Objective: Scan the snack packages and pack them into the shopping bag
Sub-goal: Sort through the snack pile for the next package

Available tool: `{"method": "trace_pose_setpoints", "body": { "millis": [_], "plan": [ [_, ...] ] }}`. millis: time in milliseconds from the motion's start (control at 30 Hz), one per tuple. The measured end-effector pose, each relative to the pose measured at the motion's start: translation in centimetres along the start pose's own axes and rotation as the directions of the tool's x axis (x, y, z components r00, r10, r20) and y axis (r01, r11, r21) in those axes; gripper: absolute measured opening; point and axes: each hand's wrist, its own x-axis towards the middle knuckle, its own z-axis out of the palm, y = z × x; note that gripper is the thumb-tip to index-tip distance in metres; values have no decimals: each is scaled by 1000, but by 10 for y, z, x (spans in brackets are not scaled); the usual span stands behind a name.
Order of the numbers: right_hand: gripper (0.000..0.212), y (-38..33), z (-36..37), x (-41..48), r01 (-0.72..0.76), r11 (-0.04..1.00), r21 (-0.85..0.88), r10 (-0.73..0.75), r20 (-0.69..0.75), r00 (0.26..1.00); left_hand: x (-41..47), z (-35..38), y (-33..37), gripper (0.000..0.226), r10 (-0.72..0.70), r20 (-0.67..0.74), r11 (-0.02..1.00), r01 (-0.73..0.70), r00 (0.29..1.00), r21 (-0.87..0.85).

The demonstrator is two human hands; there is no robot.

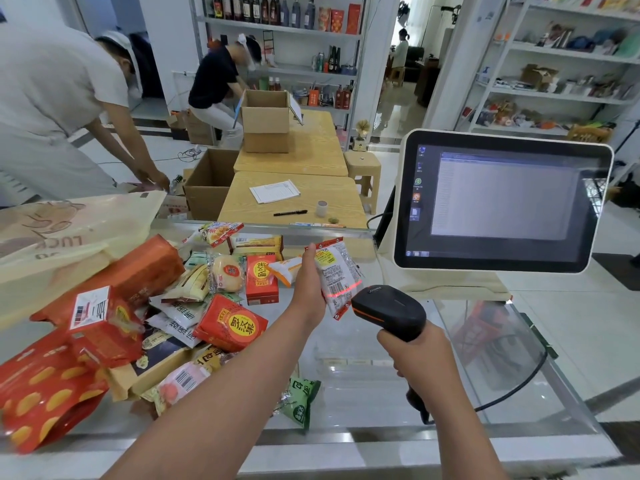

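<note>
Scan step in hand. Left hand (309, 282) holds a white snack packet (336, 278) upright at frame center, fingers clamped around its left edge, thumb up along the side. Right hand (420, 358) grips the handle of the black barcode scanner (389, 310), fingers wrapped tight, nose aimed at the packet's lower end. Red scan line sits across the barcode there, so the read looks in progress; I can't tell from the monitor (502, 199) at right whether it registered.

Shopping bag (69, 233) lies flat at upper left of the frame, on the glass surface (363, 348), behind the pile. From here the mouth doesn't look open.

Rest of the snack pile (156, 313) is heaped at left and lower left, apparently unpacked, so the job looks early.

Next, my guess: confirm the read, carry the packet left over the pile to the bag. The bag likely needs opening first, which means parking the scanner or working one-handed.
</note>
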Motion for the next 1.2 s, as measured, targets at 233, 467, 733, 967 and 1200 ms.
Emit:
{"method": "trace_pose_setpoints", "body": {
  "millis": [233,467,733,967,1200],
  "plan": [
    [11,7,9,0,14,1000,-7,-13,79,997,2,-3,-2,39,-10,-25,1000,10,1000,-7],
    [30,44,30,8,16,949,-313,24,124,992,1,-16,5,40,12,-50,1000,-13,999,-19],
    [40,84,57,25,22,897,-441,6,63,998,-2,-23,-5,19,57,-96,988,-42,994,150],
    [84,48,69,20,91,873,-480,-130,-47,990,-10,-22,17,26,65,-61,988,-55,996,147],
    [77,-50,104,25,383,919,-98,-367,146,919,-35,-23,70,55,7,33,1000,-8,999,17]
  ]
}}
